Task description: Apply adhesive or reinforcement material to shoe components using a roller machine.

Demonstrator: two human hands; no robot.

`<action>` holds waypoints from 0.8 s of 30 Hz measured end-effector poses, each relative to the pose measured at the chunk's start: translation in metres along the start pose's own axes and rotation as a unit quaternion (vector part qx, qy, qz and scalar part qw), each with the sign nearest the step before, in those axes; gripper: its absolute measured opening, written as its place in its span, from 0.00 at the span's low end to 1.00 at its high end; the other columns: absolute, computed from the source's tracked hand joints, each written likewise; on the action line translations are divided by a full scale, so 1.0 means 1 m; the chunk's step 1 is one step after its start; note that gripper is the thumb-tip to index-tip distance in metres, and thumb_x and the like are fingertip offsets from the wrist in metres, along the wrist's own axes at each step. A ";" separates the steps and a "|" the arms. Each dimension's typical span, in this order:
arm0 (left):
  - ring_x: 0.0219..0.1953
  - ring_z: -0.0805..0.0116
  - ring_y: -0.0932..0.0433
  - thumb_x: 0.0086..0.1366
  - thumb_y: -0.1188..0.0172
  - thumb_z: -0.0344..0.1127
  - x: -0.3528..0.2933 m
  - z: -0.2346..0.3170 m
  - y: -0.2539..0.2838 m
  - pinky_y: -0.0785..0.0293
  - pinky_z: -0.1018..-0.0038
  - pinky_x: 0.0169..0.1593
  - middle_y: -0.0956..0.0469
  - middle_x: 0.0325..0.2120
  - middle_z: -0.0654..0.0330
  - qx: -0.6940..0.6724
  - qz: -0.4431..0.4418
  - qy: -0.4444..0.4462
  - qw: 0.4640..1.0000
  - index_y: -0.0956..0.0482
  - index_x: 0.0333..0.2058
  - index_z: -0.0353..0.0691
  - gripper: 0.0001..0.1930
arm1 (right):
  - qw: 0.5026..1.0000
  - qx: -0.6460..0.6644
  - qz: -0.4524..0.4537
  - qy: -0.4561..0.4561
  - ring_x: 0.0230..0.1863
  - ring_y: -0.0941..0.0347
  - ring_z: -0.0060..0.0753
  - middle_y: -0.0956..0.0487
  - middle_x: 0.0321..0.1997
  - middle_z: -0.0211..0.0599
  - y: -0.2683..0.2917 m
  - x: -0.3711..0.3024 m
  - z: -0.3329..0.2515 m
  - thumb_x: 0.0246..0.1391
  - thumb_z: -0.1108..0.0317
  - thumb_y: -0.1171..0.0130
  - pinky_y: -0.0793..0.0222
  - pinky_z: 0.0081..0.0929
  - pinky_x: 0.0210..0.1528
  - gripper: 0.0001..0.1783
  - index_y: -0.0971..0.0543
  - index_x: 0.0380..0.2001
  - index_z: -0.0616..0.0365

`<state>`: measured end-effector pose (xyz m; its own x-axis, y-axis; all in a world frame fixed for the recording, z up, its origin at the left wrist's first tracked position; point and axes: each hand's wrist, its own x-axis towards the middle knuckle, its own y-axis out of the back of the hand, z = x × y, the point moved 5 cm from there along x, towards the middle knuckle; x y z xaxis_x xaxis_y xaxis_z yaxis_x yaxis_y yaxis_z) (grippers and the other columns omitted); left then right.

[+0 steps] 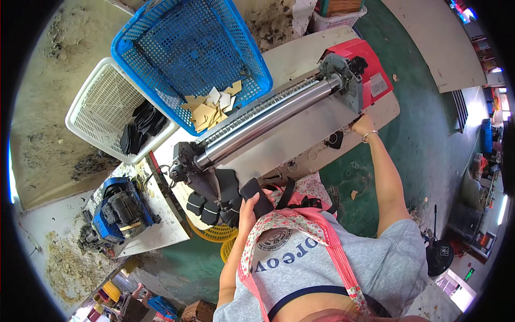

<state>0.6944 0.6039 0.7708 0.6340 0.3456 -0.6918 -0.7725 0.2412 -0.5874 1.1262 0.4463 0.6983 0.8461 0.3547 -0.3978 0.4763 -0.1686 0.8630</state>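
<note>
My left hand (248,212) is closed round a flat black piece with rounded corners (258,196), held near my apron. Beside it, more flat black pieces (210,210) lie in a cluster at the left end of a roller machine (268,124). That machine has a long shiny metal roller and a smooth metal plate in front. My right hand (365,125) is closed at the plate's right corner, under the red end housing (370,70). What its fingers hold, if anything, is hidden. A small black piece (335,140) lies left of it by the table edge.
Behind the roller stands a blue basket (193,43) with tan and white scraps inside. Left of it, a white basket (96,94) holds black pieces. A dusty blue motor (120,209) sits at the left. Yellow baskets (214,232) stand below the table.
</note>
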 end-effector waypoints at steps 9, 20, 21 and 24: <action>0.29 0.62 0.26 0.58 0.54 0.50 -0.001 -0.001 -0.005 0.29 0.70 0.37 0.27 0.24 0.52 -0.014 0.050 -0.026 0.998 0.30 0.34 0.30 0.23 | 0.995 0.090 0.013 -0.032 0.28 0.26 0.50 0.24 0.23 0.54 0.001 -0.010 -0.001 0.27 0.69 0.39 0.32 0.34 0.31 0.18 0.26 0.26 0.69; 0.34 0.62 0.23 0.64 0.64 0.56 0.008 0.032 -0.028 0.26 0.71 0.37 0.25 0.31 0.51 -0.030 0.009 -0.118 0.992 0.30 0.34 0.32 0.28 | 0.910 0.273 -0.035 0.311 0.24 0.32 0.20 0.28 0.24 0.31 0.020 -0.188 -0.184 0.44 0.74 0.40 0.35 0.18 0.26 0.05 0.26 0.24 0.60; 0.33 0.66 0.24 0.66 0.64 0.52 0.008 0.033 -0.032 0.27 0.72 0.38 0.25 0.31 0.52 0.002 0.008 -0.141 0.990 0.31 0.36 0.31 0.26 | 0.865 0.285 -0.098 0.400 0.26 0.31 0.20 0.27 0.27 0.32 0.005 -0.213 -0.208 0.43 0.74 0.39 0.34 0.18 0.27 0.06 0.25 0.25 0.62; 0.29 0.75 0.29 0.67 0.61 0.43 -0.009 0.043 -0.041 0.31 0.78 0.35 0.26 0.30 0.58 0.239 0.127 -0.278 0.922 0.31 0.41 0.30 0.19 | 0.824 0.312 -0.189 0.433 0.27 0.29 0.28 0.27 0.29 0.36 -0.024 -0.262 -0.247 0.38 0.73 0.37 0.31 0.23 0.29 0.10 0.25 0.28 0.64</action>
<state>0.7185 0.6298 0.8188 0.4171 0.8249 -0.3815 -0.9052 0.4145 -0.0934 0.8338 0.5846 0.8594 0.2499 0.9683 0.0021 0.9258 -0.2395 0.2925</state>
